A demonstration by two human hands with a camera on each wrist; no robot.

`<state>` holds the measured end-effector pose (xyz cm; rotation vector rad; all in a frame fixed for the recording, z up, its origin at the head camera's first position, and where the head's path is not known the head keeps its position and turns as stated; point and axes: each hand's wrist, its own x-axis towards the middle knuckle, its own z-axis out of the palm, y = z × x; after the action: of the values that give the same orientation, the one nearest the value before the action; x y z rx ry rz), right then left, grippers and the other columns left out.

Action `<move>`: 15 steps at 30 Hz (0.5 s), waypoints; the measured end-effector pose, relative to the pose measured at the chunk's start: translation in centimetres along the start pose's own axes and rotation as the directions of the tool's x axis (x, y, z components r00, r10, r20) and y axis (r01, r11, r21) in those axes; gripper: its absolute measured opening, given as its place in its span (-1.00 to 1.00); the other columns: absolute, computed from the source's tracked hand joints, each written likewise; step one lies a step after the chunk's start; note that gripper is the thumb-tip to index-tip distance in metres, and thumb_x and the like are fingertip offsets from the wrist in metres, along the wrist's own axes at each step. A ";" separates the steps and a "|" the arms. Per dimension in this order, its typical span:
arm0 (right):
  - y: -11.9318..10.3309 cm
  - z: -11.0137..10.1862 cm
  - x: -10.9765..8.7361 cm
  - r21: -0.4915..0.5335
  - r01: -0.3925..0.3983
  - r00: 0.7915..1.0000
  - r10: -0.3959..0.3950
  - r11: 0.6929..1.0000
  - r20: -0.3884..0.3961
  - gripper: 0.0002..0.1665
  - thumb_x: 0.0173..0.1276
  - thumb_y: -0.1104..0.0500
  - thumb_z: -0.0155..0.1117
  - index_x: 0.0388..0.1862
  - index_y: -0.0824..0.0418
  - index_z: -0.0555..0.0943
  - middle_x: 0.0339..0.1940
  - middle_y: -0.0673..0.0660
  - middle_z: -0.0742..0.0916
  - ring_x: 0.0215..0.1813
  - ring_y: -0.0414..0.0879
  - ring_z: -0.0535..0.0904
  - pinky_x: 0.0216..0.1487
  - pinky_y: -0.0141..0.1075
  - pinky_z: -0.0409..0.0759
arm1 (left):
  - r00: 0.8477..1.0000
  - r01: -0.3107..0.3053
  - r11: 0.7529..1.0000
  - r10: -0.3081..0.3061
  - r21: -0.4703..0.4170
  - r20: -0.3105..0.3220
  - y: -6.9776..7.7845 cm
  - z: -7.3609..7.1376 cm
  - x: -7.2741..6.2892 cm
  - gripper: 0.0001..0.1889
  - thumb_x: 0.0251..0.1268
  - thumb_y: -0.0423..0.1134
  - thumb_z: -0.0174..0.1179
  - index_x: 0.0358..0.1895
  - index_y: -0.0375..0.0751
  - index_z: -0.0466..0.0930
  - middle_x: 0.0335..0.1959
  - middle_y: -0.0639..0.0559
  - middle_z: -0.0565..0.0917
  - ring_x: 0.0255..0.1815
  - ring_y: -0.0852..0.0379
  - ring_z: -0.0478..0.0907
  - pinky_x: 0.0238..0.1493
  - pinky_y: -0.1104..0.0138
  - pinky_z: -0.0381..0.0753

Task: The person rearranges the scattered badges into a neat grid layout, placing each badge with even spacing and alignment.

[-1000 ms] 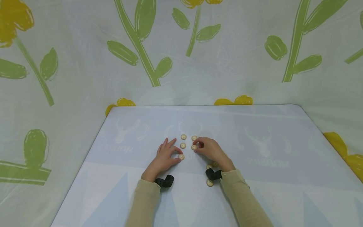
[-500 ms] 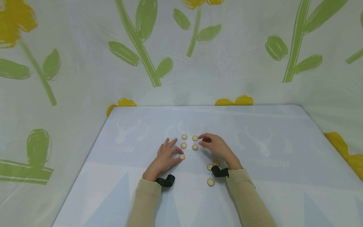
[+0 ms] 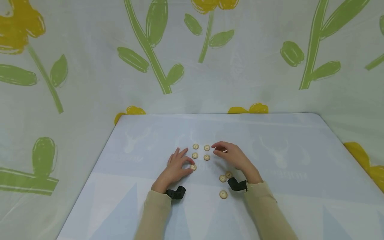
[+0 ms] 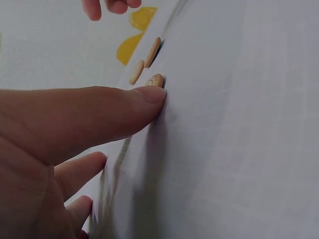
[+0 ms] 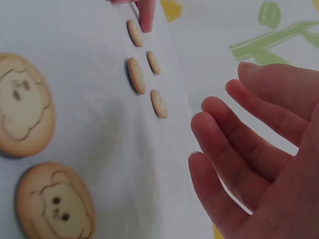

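Observation:
Small round biscuits with printed animal faces lie on the table. My left hand (image 3: 175,169) pinches one biscuit (image 3: 193,167) between thumb and index finger, flat at the tabletop; its other fingers spread out on the table. In the left wrist view the thumb (image 4: 124,107) covers most of that biscuit. Beyond it, two biscuits stand in a left column, the far one (image 3: 195,146) and the near one (image 3: 195,155). Beside them are two more, a far biscuit (image 3: 207,147) and a near biscuit (image 3: 206,157). My right hand (image 3: 232,155) hovers just right of these, fingers loosely bent, holding nothing.
Below my right wrist lie two touching or nearly touching biscuits (image 3: 222,178) and, nearer me, a single biscuit (image 3: 223,194). The pale patterned table (image 3: 300,143) ends at a back edge against a flower-printed cloth (image 3: 240,76).
My right hand has let go of the near biscuit in the right column and drawn back to the right. The left hand keeps its pinch in place.

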<state>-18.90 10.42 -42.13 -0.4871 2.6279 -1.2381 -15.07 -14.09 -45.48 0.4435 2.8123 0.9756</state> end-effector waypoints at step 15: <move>0.5 0.0 -1.6 -0.045 0.061 0.994 -0.057 0.997 0.097 -0.68 0.24 -0.01 0.16 -0.07 0.07 0.55 -0.31 -0.14 0.61 -0.22 -0.22 0.49 -0.10 -0.26 0.46 | 1.000 0.006 1.000 -0.006 0.003 0.002 0.1 0.0 0.1 -0.85 0.03 -0.17 0.26 -0.29 0.06 0.54 0.36 -0.08 0.10 0.39 -0.16 -0.30 0.27 -0.05 -0.30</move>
<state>-17.52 11.31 -42.44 -0.6210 2.5855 -1.1403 -15.12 -14.03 -45.44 0.4359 2.8123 0.9693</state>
